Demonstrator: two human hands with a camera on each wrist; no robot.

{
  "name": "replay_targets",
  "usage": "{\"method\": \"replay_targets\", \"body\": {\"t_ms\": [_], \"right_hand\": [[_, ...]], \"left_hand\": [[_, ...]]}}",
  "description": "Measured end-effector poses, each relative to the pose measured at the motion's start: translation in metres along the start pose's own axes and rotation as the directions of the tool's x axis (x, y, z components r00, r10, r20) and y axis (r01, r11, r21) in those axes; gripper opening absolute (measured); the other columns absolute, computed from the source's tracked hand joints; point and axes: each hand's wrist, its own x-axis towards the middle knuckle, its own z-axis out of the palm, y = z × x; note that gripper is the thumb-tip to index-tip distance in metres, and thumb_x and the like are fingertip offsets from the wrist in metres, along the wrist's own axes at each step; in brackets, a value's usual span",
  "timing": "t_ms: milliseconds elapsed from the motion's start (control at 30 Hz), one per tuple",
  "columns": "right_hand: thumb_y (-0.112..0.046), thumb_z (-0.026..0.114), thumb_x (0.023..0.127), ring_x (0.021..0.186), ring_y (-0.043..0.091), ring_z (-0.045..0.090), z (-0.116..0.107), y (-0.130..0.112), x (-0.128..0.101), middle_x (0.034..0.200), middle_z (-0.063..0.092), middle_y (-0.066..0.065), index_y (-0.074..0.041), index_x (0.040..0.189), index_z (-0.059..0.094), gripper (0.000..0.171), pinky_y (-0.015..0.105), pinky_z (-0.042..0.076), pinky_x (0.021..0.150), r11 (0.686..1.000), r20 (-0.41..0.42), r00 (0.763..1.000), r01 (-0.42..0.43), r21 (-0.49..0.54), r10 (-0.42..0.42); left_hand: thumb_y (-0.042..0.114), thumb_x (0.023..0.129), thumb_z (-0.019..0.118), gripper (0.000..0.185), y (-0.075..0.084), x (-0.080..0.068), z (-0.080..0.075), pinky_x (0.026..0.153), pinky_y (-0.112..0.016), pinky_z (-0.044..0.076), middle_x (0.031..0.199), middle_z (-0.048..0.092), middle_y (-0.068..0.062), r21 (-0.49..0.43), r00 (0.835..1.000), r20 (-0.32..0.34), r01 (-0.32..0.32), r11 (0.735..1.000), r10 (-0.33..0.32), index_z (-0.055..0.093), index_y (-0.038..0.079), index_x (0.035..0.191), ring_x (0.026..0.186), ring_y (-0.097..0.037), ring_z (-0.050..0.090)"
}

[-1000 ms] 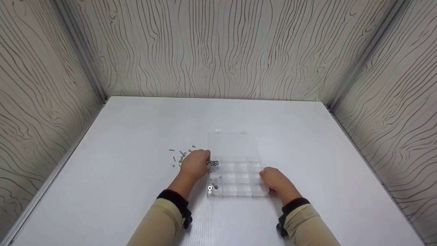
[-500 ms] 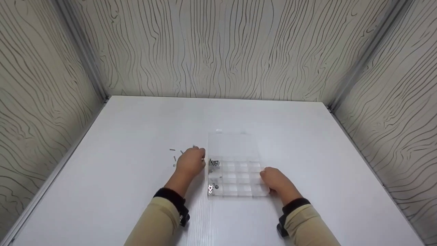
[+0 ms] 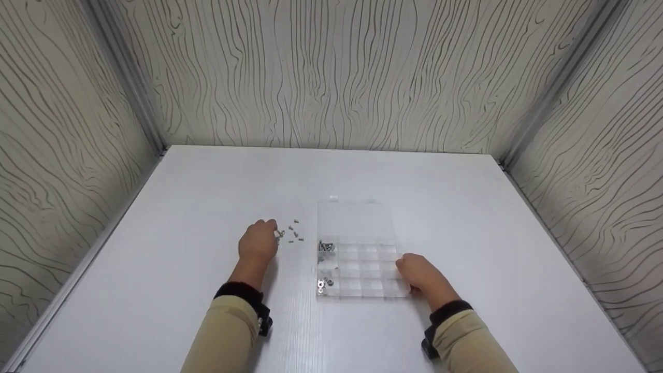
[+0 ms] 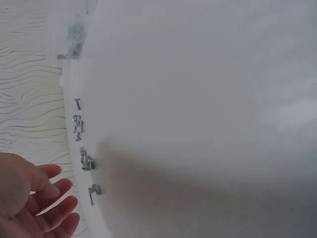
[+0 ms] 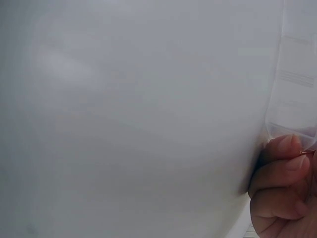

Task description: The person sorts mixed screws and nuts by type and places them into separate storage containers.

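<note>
My left hand (image 3: 259, 241) is over the table just left of a scatter of small metal screws (image 3: 296, 234). In the left wrist view its fingers are loosely bent with nothing between them, and the screws and nuts (image 4: 86, 161) lie past the fingertips. A clear plastic compartment box (image 3: 355, 220) lies with its lid laid back. My right hand (image 3: 424, 274) grips the right edge of this box, fingers curled at its corner in the right wrist view. Bolts (image 3: 326, 247) sit in the far left compartment, and nuts or washers (image 3: 321, 285) in the near left one.
A white table (image 3: 414, 191) bears everything, with wood-grain patterned panels (image 3: 331, 72) behind and on both sides. Grey metal posts (image 3: 124, 77) stand at the rear corners.
My left hand has moved left, from the box's far left compartment, across the loose screws to their left side. The right hand stays at the box's edge.
</note>
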Motion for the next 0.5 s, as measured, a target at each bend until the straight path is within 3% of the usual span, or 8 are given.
{"method": "replay_targets", "body": {"t_ms": [200,367,500], "right_hand": [[-0.018,0.032,0.095,0.045,0.017,0.046,-0.0014,-0.001,-0.0014,0.066,0.051,0.01,-0.001,0.089,0.052,0.027,0.024,0.039,0.037,1.0,0.016,1.0,0.001,-0.015,-0.001],[-0.018,0.032,0.095,0.045,0.017,0.046,-0.0021,-0.0012,-0.0015,0.065,0.05,0.01,-0.001,0.087,0.052,0.028,0.024,0.038,0.036,1.0,0.019,1.0,0.004,-0.028,-0.003],[-0.018,0.032,0.095,0.046,0.017,0.046,-0.0017,-0.0018,-0.0016,0.066,0.05,0.009,-0.001,0.087,0.052,0.027,0.024,0.039,0.037,1.0,0.017,1.0,0.0,-0.029,0.0]], "left_hand": [[0.008,0.091,0.05,0.02,-0.0112,-0.0037,0.0023,0.082,-0.04,0.05,0.098,0.057,-0.011,-0.001,0.999,0.04,0.037,0.999,-0.036,0.059,0.007,0.108,0.095,-0.027,0.056],[0.01,0.084,0.061,0.018,-0.0071,-0.0047,0.0037,0.081,-0.039,0.05,0.094,0.06,-0.01,-0.018,0.996,0.068,0.054,0.998,-0.053,0.061,0.007,0.101,0.092,-0.026,0.058],[0.015,0.082,0.064,0.021,-0.0029,-0.0033,0.0075,0.079,-0.038,0.052,0.091,0.061,-0.01,0.02,0.997,0.062,0.053,0.998,-0.054,0.063,0.006,0.102,0.091,-0.025,0.06]]}}
